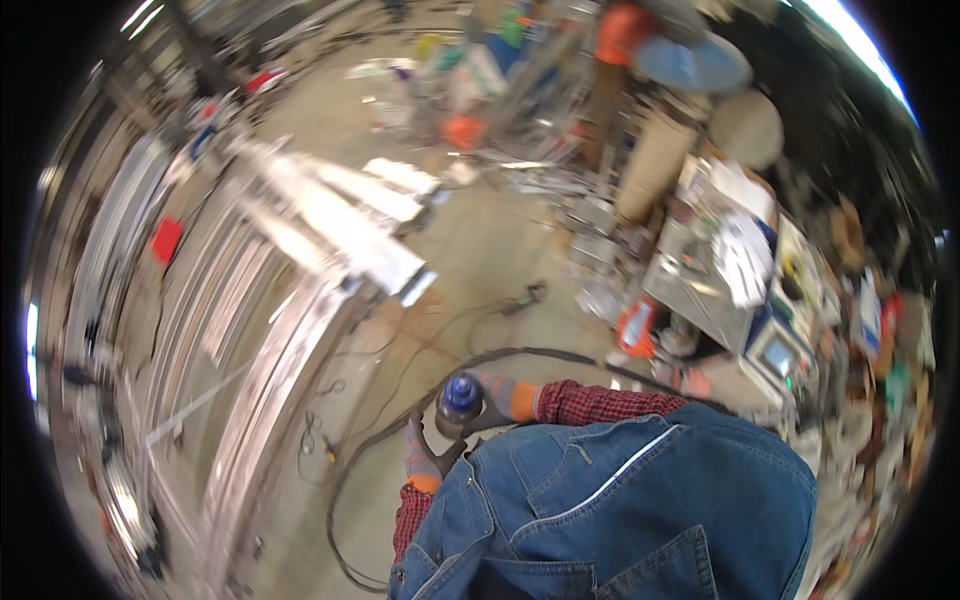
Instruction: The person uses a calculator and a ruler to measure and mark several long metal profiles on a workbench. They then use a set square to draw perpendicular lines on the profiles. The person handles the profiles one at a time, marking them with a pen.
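Observation:
A dark round bottle [458, 417] with a blue top [461, 391] is in front of my body, seen from above and slightly blurred. My right hand [494, 400], in a grey glove with an orange cuff, is wrapped around the bottle's right side. Close by on the left is my left hand [424, 456], gloved the same way. Its thumb and fingers are spread in a curve beside the bottle, and nothing shows between them. Whether its fingertips touch the bottle is hard to make out.
A thick black hose [345, 500] loops over the floor around my hands. Long metal profiles [270, 370] lie on the left, with pale bars [340, 215] across them. At right stands a cluttered metal table [705, 300] with a small screen device [778, 355]. An orange-and-white container [636, 326] is beside it.

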### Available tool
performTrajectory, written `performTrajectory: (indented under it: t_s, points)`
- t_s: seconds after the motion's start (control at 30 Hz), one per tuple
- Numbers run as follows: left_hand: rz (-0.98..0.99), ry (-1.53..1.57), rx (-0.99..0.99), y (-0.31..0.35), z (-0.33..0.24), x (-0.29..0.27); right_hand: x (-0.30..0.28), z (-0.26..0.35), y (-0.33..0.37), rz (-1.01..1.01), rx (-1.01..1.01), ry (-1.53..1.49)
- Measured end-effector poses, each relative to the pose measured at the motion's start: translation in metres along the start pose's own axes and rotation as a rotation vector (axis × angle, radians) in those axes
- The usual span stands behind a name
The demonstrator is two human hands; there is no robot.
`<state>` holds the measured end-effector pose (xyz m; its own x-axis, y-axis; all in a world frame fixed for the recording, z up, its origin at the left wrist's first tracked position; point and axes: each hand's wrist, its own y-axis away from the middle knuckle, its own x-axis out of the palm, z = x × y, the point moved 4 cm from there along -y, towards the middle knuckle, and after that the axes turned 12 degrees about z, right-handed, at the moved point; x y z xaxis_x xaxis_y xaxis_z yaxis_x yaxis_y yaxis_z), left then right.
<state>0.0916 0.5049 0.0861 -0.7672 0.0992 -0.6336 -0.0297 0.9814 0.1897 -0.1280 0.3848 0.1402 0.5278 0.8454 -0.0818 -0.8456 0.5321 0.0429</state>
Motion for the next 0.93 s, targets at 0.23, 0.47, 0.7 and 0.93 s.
performTrajectory:
  t_s: [0.23,0.47,0.7,0.93]
  points:
    - [-0.465,0.961,-0.135,0.131,0.047,-0.094,0.197,0.063,-0.153,0.758,0.052,0.09]
    - [-1.101,0.596,-0.309,0.267,0.137,-0.124,0.405,0.043,-0.245,1.277,-0.063,0.393]
    - [-1.315,0.734,-0.595,0.347,0.263,-0.174,0.535,0.046,-0.378,1.405,-0.001,0.366]
    - [-1.367,0.566,-0.935,0.442,0.294,-0.282,0.704,0.069,-0.48,1.658,-0.007,0.533]
